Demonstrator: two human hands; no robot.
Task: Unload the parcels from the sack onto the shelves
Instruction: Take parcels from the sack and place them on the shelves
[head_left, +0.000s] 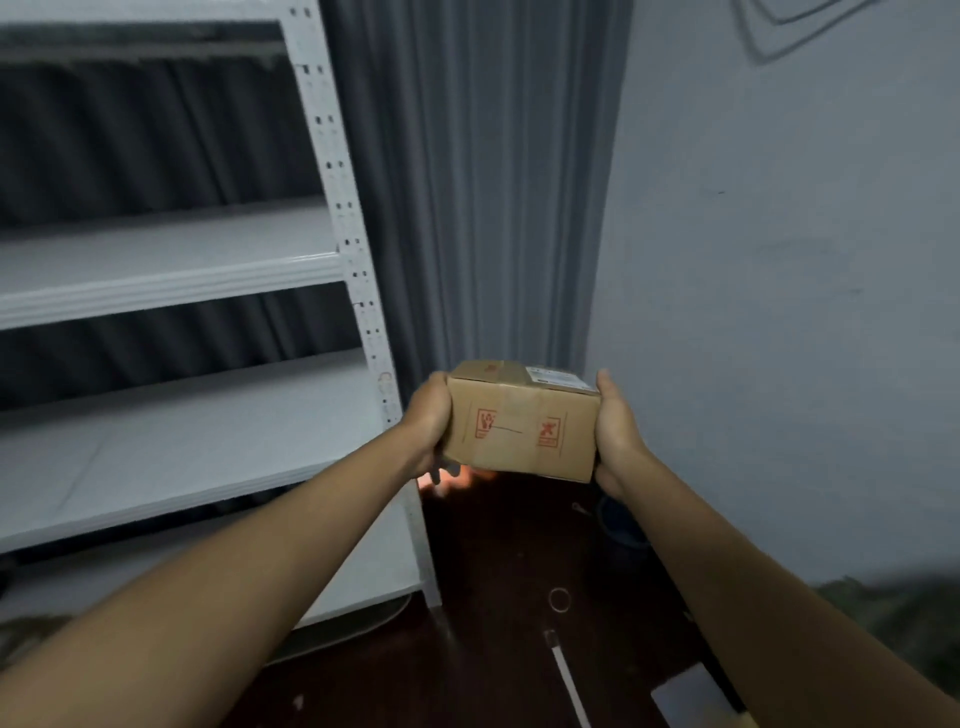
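Dim corner: grey curtain (483, 182) behind, pale wall (779, 260) to the right, dark floor (519, 571) below. White metal shelves (171, 280) stand to your left, boards bare where visible. No sack in view.

You hold a small cardboard parcel (522, 423) out in front at arm's length, above the floor and just right of the shelf post, not yet over any board. Your left hand (428, 421) grips its left end, fingers curling underneath; your right hand (618, 431) grips the right end, thumb up along the edge. Both clamp the box between them.

Handling notes: box looks stiff, taped along the top, white label on the upper face. Red printed marks on the near side suggest fragile or this-way-up, though too blurred to read. Likely light, given its size. Keep your hold on the two ends, keep it level, set it down flat rather than dropping it.
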